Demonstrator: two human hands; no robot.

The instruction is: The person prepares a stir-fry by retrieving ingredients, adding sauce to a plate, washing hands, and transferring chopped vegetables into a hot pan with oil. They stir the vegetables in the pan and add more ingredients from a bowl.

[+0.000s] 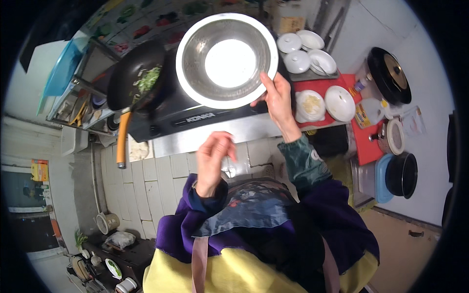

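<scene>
My right hand [276, 100] grips the near right rim of a stainless steel bowl [190, 93], thumb over the rim. The bowl is over the black gas stove [183, 119], tilted so its inside faces me; no food shows in it. My left hand [216, 154], slightly blurred, is in front of the stove's steel edge with its fingers curled, touching nothing. Left of the bowl stands a black wok [122, 78] with an orange-brown handle [124, 139], which points towards me. Chopped green and white vegetables [148, 78] lie in the wok.
Right of the stove, white lidded dishes [289, 43] stand on a tray, near a white bowl of chopped pale food [311, 104] and another white bowl [340, 103]. Further right are a plastic bottle [368, 111] and a black-lidded pot [388, 75]. A metal shelf [86, 86] stands left.
</scene>
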